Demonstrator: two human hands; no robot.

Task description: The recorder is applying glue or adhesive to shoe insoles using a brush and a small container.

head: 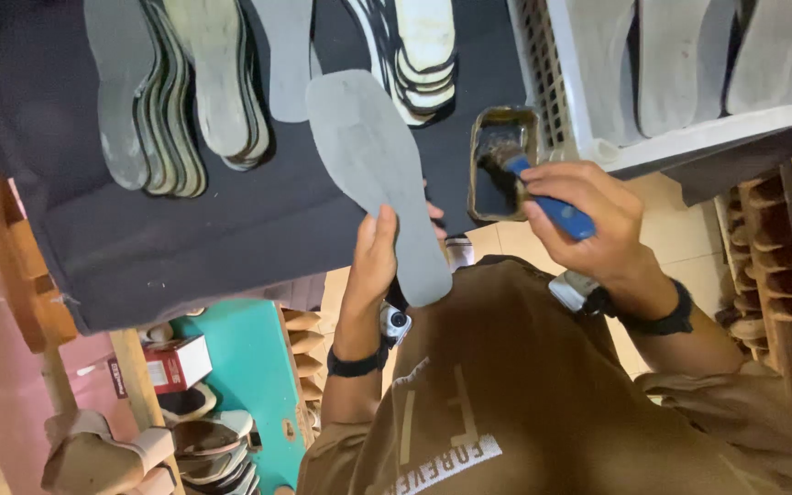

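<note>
The left hand [373,261] holds a grey insole [373,170] by its lower end; the fingers [385,229] are closed on its edge, and the rest of the insole stands out beyond the fingertips over the dark table [185,229]. The right hand [588,220] is closed tightly around the blue handle of a brush [543,197]. The bristles, beyond the right fingers, are dipped in a small rectangular metal tin [497,165] which stands just beside the insole. Farther from the left fingers, more grey insoles [153,101] lie in overlapping piles on the table. Past the right hand is a white basket [598,110] with more insoles.
</note>
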